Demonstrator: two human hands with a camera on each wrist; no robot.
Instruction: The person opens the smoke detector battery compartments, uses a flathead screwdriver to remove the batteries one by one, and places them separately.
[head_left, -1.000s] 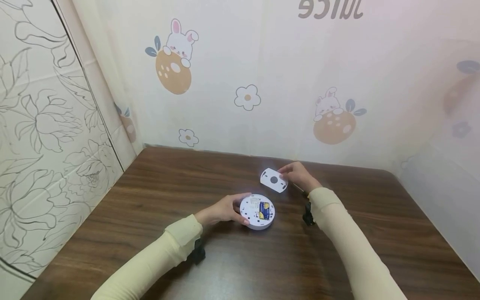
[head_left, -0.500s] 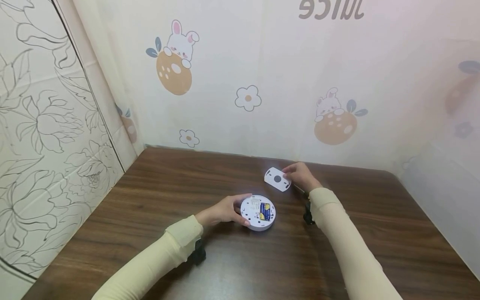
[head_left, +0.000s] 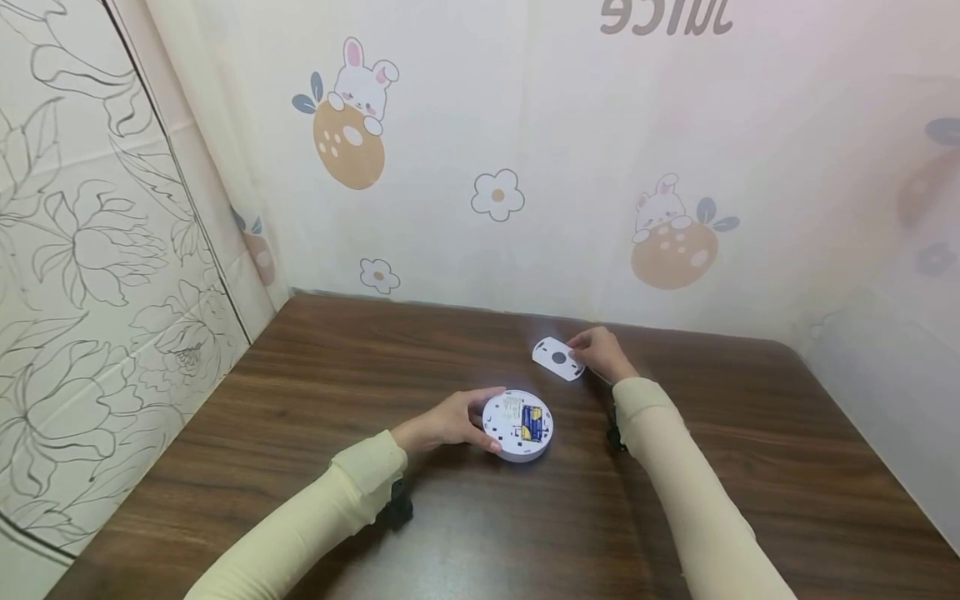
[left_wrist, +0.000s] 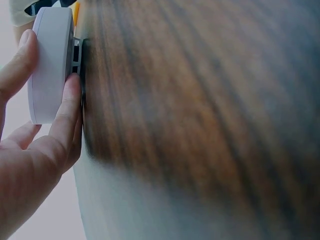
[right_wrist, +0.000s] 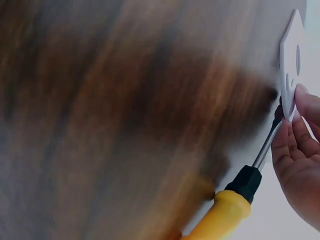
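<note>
My left hand (head_left: 453,418) grips the left side of a round white smoke detector (head_left: 501,423). Its back faces up, showing blue-and-yellow batteries (head_left: 532,423) in a recess. In the left wrist view, my thumb and fingers hold the thick white rim of the smoke detector (left_wrist: 52,65), and a slotted vent shows along its lower side. Farther back, my right hand (head_left: 600,350) pinches the right edge of a thin white mounting plate (head_left: 543,353) with a dark round centre. The right wrist view shows this plate (right_wrist: 289,60) edge-on between thumb and fingers.
A screwdriver (right_wrist: 222,212) with a yellow-and-black handle lies near my right hand, its shaft pointing toward the plate. The brown wooden table (head_left: 337,350) meets a printed curtain (head_left: 450,108) at its back edge. A flower-patterned panel (head_left: 82,250) stands on the left.
The mounting plate has shifted slightly to the right, away from the smoke detector, along with my right hand. My left hand and the smoke detector have stayed almost still.
</note>
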